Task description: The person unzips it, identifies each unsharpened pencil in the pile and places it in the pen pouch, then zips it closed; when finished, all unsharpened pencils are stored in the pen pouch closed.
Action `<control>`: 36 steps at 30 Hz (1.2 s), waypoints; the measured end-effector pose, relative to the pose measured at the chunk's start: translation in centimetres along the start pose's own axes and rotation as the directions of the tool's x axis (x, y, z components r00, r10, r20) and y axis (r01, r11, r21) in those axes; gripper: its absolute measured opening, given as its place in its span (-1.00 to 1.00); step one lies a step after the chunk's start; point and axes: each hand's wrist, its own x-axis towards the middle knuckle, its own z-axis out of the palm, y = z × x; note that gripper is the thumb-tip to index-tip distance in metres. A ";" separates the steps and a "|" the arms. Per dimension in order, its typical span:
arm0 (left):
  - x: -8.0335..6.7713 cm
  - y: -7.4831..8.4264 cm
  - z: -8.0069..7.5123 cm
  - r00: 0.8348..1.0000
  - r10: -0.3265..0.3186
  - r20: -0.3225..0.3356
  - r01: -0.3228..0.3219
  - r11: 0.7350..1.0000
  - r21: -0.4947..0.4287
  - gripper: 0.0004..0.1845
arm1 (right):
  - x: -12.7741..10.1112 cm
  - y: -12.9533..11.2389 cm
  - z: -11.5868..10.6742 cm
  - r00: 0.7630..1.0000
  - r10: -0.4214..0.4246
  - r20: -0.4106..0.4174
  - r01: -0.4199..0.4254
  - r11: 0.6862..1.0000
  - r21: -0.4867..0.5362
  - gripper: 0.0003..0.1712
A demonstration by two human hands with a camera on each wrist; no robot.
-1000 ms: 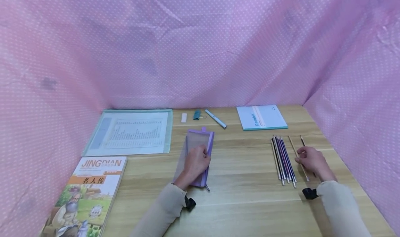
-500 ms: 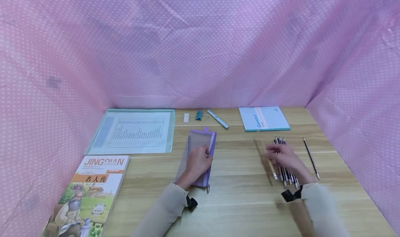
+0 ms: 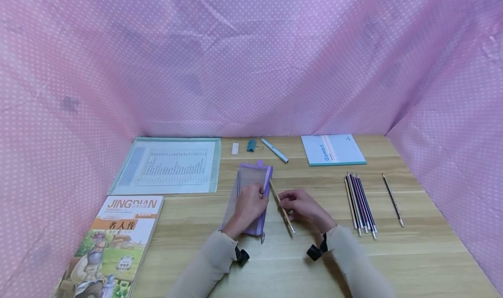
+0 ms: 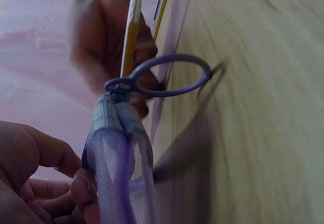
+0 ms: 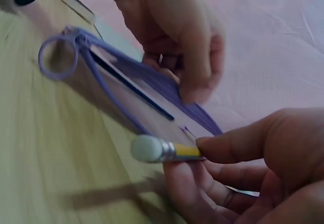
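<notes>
A purple mesh zip pencil case [image 3: 253,174] lies on the table. My left hand [image 3: 249,205] pinches its upper edge, and the right wrist view shows the zip opening [image 5: 159,92] spread apart with a dark pencil inside. In my right hand [image 3: 303,207], thumb and fingers pinch a yellow pencil [image 5: 186,151] near its white eraser end. The pencil's far end is at the pouch's right edge; whether it has entered the opening cannot be told. A purple zip ring [image 4: 172,75] hangs at the pouch's near end.
On the right lie a bundle of several pencils [image 3: 359,206] and a lone dark pencil [image 3: 393,200]. Behind are an eraser [image 3: 235,149], a binder clip [image 3: 251,145], a light blue pen [image 3: 274,151] and a notebook [image 3: 334,149]. Left are a document pouch [image 3: 167,167] and a book [image 3: 114,245].
My right hand has picked up the yellow pencil beside the bundle and carried it left to the pencil case. The left hand has kept its grip on the pouch.
</notes>
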 end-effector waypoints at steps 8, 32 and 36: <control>0.0 0.2 -0.1 0.999 -0.029 0.042 0.030 0.999 -0.019 -0.97 | 2.2 -1.0 2.7 0.988 0.020 -0.150 -0.008 0.997 0.077 -0.56; 0.0 0.4 0.0 0.999 -0.021 0.032 0.022 0.999 -0.026 -0.98 | 0.1 -1.7 3.4 0.971 0.086 -0.223 -0.047 0.983 0.175 -0.62; 0.0 0.1 0.1 1.000 0.004 -0.001 -0.004 1.000 -0.026 -0.96 | -1.8 -1.5 0.9 0.965 0.044 -0.258 -0.026 0.997 0.074 -0.55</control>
